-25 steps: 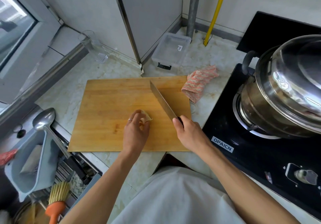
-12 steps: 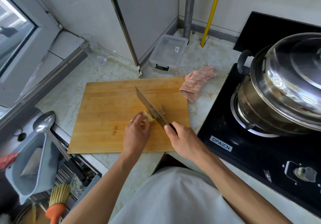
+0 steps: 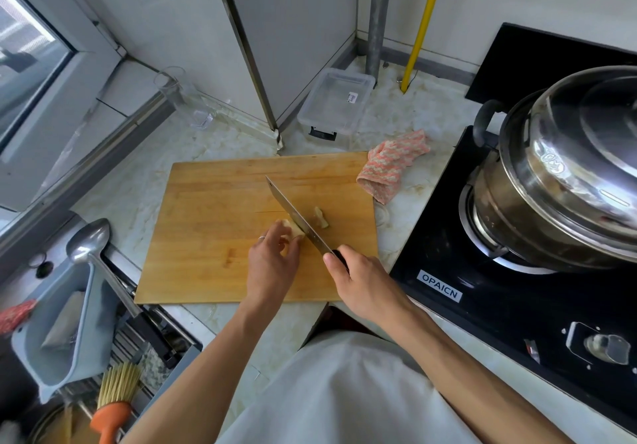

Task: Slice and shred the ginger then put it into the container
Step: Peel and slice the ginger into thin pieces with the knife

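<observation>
A pale piece of ginger (image 3: 293,229) lies on the wooden cutting board (image 3: 213,209), and my left hand (image 3: 272,264) pinches it with curled fingertips. My right hand (image 3: 362,281) grips the black handle of a knife (image 3: 293,214), whose blade stands against the ginger's right side. A cut-off ginger slice (image 3: 320,218) lies just right of the blade. The clear plastic container (image 3: 336,102) sits on the counter behind the board, against the wall corner.
A pink striped cloth (image 3: 393,164) lies at the board's right rear corner. A black gas hob (image 3: 517,288) with a large steel pot (image 3: 565,175) fills the right. A sink with a ladle (image 3: 93,254), grey basket and brush is at the left. A glass (image 3: 175,88) stands by the window.
The knife came left and down onto the ginger and cut through it. A slice now lies right of the blade. My left hand kept holding the ginger.
</observation>
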A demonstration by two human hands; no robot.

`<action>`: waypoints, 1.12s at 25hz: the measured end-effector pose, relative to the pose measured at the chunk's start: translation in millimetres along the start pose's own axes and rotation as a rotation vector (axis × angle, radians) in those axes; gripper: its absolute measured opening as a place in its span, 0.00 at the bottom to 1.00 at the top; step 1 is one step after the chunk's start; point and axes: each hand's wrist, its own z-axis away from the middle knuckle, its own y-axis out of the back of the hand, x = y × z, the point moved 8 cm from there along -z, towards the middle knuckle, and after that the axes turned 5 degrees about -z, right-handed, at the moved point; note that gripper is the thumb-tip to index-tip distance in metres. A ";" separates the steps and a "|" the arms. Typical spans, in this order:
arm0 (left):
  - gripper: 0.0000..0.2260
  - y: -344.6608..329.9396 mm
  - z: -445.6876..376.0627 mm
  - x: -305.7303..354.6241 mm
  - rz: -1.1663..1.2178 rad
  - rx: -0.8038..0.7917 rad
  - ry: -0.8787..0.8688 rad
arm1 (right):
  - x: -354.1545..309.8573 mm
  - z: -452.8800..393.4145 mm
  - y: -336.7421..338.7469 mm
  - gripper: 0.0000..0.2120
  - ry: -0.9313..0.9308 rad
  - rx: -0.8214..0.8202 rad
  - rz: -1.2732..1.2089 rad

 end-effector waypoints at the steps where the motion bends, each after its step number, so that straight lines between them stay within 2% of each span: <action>1: 0.09 1.1 -0.4 0.0 0.012 0.000 0.002 | 0.4 -2.8 -1.7 0.19 -0.004 -0.004 0.004; 8: 0.09 0.4 -8.2 -12.8 0.067 -0.087 0.092 | 2.0 -13.7 0.2 0.19 -0.003 0.017 -0.011; 10: 0.11 -1.1 -14.1 -7.7 -0.039 -0.179 0.026 | 4.8 -11.9 6.5 0.19 0.000 0.044 -0.041; 14: 0.19 -1.2 -31.0 4.1 -0.442 -0.384 -0.088 | 12.7 -8.1 16.7 0.20 -0.013 0.085 -0.058; 16: 0.18 5.1 -41.2 5.7 -0.492 -0.389 -0.034 | 14.3 -6.8 17.3 0.19 -0.011 0.079 -0.048; 19: 0.19 11.0 -47.0 -1.1 -0.531 -0.350 0.153 | 12.4 -5.3 14.3 0.19 0.008 0.063 -0.040; 21: 0.19 10.2 -47.1 -6.3 -0.479 -0.308 0.191 | 10.2 -5.4 11.4 0.20 0.021 0.054 -0.042; 24: 0.13 13.5 -44.8 -18.2 -0.244 -0.244 0.298 | 10.2 -7.7 6.1 0.20 0.007 0.019 -0.040; 28: 0.15 -1.9 -18.4 -28.7 0.080 -0.305 0.532 | 7.2 -9.9 -1.9 0.20 -0.008 -0.009 -0.037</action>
